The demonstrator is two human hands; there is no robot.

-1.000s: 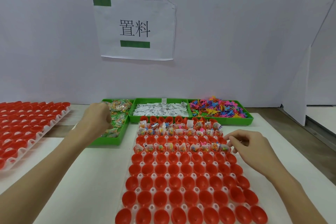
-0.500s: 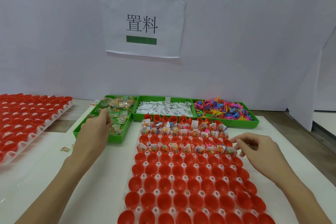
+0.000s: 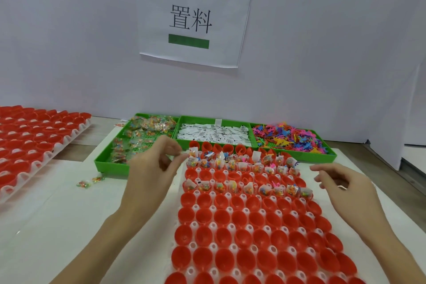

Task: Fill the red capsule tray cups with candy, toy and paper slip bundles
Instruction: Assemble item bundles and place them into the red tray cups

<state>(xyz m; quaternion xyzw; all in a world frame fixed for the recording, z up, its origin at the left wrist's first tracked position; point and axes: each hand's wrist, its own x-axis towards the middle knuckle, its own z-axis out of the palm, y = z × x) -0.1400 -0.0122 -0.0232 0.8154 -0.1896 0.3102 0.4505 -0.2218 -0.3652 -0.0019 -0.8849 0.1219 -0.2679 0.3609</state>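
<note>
The red capsule tray [image 3: 253,226] lies in front of me; two of its far rows hold candy, toy and slip bundles [image 3: 244,188], and the nearer cups are bare. Behind it stand three green bins: candy packets [image 3: 147,131], paper slips [image 3: 214,134] and coloured toys [image 3: 288,138]. My left hand [image 3: 156,168] is at the tray's far left corner, with thumb and forefinger pinching what looks like a small clear candy packet [image 3: 184,152]. My right hand [image 3: 341,187] hovers over the tray's right edge, its fingers loosely curled with nothing in them.
A second tray of red cups [image 3: 34,140] sits on the left. Two loose candy packets [image 3: 90,182] lie on the white table near the candy bin. A white wall with a paper sign [image 3: 191,18] rises close behind the bins, and a white partition [image 3: 410,122] stands at the right.
My left hand has come out of the candy bin and moved right to the tray's far left corner. My right hand stayed by the tray's right edge. The camera moved closer.
</note>
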